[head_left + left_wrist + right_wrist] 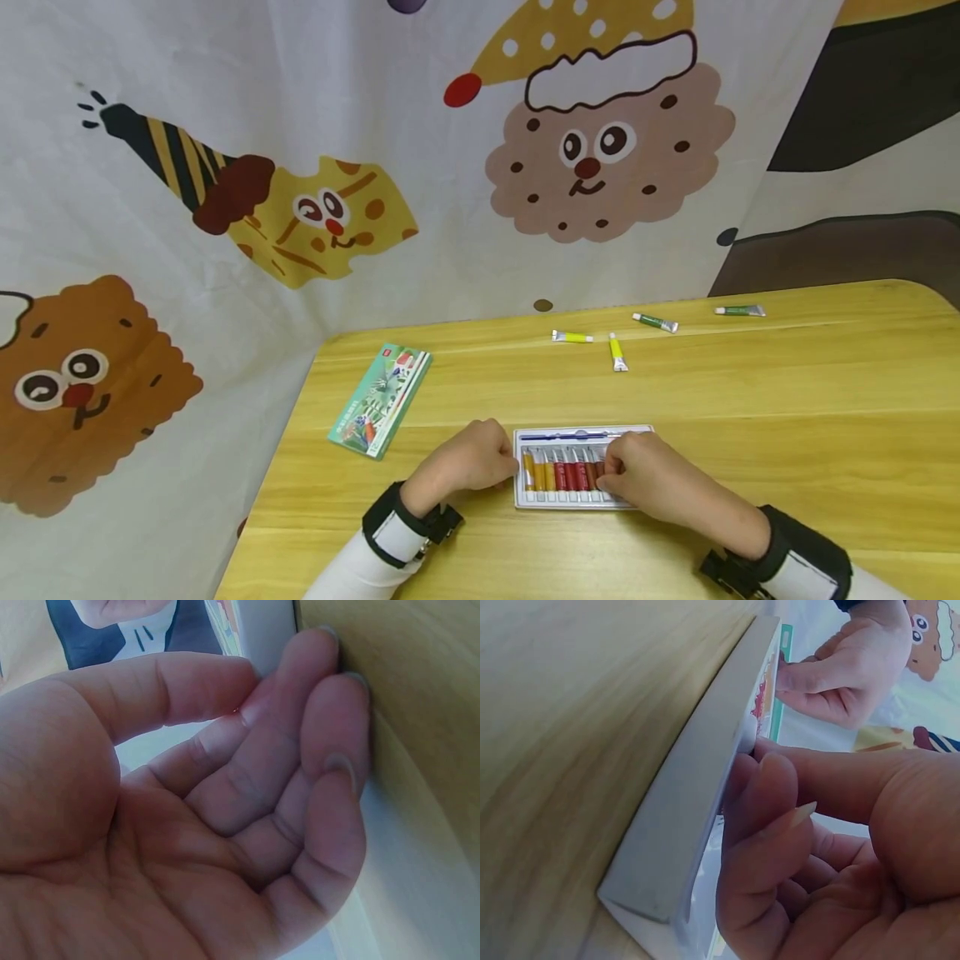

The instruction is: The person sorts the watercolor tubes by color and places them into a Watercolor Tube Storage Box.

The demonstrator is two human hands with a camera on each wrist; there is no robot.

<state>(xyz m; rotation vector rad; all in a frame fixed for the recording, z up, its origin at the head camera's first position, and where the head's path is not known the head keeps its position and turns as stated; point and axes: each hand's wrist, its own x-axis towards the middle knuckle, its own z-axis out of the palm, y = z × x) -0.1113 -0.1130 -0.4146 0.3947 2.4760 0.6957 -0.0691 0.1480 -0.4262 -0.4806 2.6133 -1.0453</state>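
Note:
A shallow white tray [525, 502] holds a row of paint tubes [572, 475], running from yellow ochre through red to brown, with a blue paintbrush [566, 437] along its far side. My left hand [480, 457] holds the tray's left edge between thumb and curled fingers. Over the tray's right part, my right hand [648, 471] has thumb and index finger together on a tube; its white cap [748, 735] shows at the fingertips in the right wrist view. That hand hides the right end of the row. In the left wrist view, the left fingers [334, 817] are bent.
Two yellow tubes [572, 337] and two green tubes [656, 322] lie loose toward the table's back edge. A teal paint box [381, 402] rests at the left. Behind the wooden table [750, 400] hangs a cloth [450, 275] with cartoon food prints.

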